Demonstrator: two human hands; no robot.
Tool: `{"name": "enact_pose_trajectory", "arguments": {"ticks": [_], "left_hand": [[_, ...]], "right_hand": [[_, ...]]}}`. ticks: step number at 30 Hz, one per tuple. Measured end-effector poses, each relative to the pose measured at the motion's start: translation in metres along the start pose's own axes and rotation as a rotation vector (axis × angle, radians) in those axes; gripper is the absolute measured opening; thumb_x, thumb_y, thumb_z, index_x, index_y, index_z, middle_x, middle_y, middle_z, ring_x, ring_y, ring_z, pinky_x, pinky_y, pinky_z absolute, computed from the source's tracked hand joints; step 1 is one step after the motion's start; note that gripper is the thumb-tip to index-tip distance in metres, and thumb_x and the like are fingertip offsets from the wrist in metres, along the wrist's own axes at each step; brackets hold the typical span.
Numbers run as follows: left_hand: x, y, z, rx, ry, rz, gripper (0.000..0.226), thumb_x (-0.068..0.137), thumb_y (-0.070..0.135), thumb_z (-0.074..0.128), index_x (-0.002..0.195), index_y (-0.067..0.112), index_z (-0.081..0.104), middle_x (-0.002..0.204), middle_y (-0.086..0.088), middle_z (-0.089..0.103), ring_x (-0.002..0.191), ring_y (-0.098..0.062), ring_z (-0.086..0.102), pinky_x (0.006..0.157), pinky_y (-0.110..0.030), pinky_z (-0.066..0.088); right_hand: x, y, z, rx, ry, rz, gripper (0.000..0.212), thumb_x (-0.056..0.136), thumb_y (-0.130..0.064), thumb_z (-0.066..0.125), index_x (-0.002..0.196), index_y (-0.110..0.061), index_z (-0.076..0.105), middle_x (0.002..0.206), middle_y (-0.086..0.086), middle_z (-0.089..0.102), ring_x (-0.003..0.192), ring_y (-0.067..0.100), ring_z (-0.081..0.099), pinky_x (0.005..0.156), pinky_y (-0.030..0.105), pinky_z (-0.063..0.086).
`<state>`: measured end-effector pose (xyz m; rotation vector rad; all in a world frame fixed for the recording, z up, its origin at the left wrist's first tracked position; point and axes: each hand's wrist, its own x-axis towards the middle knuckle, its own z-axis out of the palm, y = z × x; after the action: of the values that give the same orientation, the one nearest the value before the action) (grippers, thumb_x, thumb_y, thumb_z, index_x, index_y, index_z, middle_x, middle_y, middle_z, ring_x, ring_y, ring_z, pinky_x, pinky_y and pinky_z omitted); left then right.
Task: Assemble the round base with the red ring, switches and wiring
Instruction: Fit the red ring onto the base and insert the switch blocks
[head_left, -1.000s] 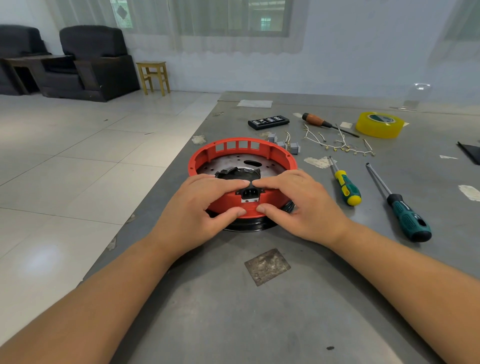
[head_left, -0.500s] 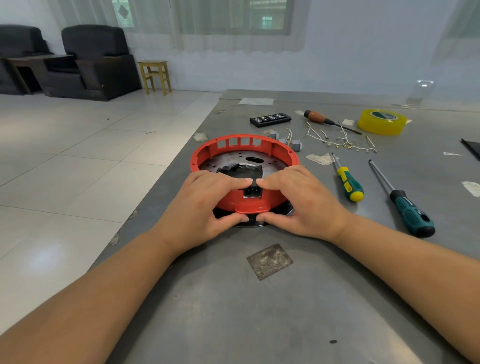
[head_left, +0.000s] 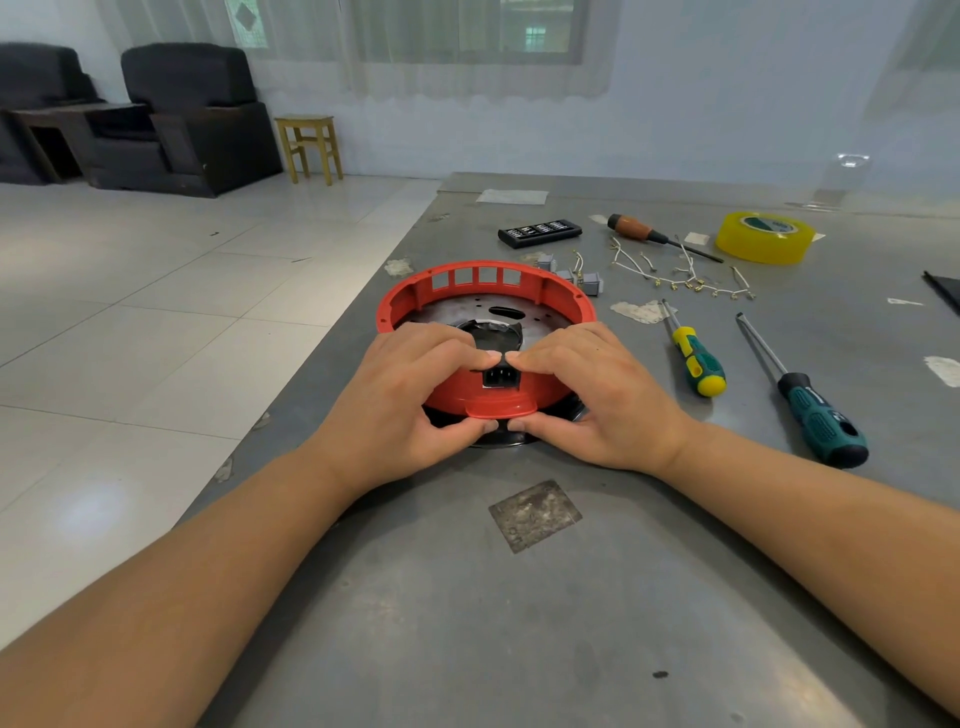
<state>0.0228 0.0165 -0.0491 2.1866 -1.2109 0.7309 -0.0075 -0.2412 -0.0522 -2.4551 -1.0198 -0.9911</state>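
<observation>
While seated: the red ring (head_left: 485, 338) rests on the round base (head_left: 498, 439) at the table's (head_left: 519, 623) near centre.
Hands: left hand (head_left: 410, 395) and right hand (head_left: 597, 395) pinch the ring's near wall beside the power socket (head_left: 501, 375).
Technique: probably squeeze evenly, keeping the socket aligned.
Beyond: switches (head_left: 574, 273) and wiring (head_left: 685, 275) wait behind.

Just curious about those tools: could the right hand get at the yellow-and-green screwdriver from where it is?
Probably yes. The yellow-and-green screwdriver lies in the open beside the right hand, nothing between them. That hand would first have to let go of the red ring.
</observation>
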Motion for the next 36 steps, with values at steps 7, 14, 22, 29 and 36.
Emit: {"name": "enact_pose_trajectory", "arguments": {"ticks": [7,14,22,29,36], "left_hand": [[0.005,0.003,-0.003,0.007,-0.04,-0.004,0.044,0.081,0.041,0.076,0.116,0.014,0.073,0.125,-0.004,0.064,0.119,-0.029,0.059,0.098,-0.053,0.046],[0.004,0.001,0.0,0.033,-0.03,0.008,0.042,0.082,0.042,0.074,0.113,0.015,0.073,0.125,-0.002,0.064,0.12,-0.029,0.058,0.098,-0.054,0.046],[-0.003,-0.002,0.003,0.002,0.016,0.02,0.046,0.086,0.046,0.077,0.125,0.023,0.068,0.135,0.003,0.06,0.13,-0.019,0.056,0.106,-0.045,0.044],[-0.002,-0.003,0.001,0.043,0.036,0.059,0.044,0.086,0.042,0.078,0.124,0.019,0.071,0.13,0.003,0.065,0.124,-0.022,0.06,0.103,-0.044,0.047],[-0.003,0.0,-0.002,0.066,-0.028,0.036,0.046,0.089,0.045,0.077,0.126,0.018,0.07,0.126,0.0,0.066,0.125,-0.026,0.059,0.106,-0.049,0.047]], "right_hand": [[0.002,-0.002,-0.003,0.015,-0.024,0.018,0.05,0.084,-0.034,0.084,0.123,-0.005,0.07,0.111,0.008,0.072,0.106,0.029,0.067,0.093,0.05,0.048],[0.002,-0.003,-0.004,0.008,-0.044,0.025,0.048,0.086,-0.035,0.083,0.124,-0.01,0.07,0.112,0.005,0.071,0.108,0.026,0.066,0.095,0.048,0.047],[0.002,-0.004,-0.003,0.006,-0.049,0.035,0.047,0.088,-0.039,0.08,0.127,-0.016,0.068,0.117,0.0,0.07,0.111,0.021,0.064,0.098,0.047,0.045],[0.002,-0.009,-0.006,0.016,-0.04,0.044,0.046,0.09,-0.038,0.079,0.128,-0.016,0.068,0.119,-0.001,0.07,0.109,0.022,0.065,0.097,0.046,0.046],[-0.001,0.001,-0.015,-0.019,-0.121,0.146,0.069,0.09,-0.055,0.069,0.146,-0.02,0.048,0.139,-0.004,0.057,0.134,0.013,0.049,0.116,0.038,0.035]]}}
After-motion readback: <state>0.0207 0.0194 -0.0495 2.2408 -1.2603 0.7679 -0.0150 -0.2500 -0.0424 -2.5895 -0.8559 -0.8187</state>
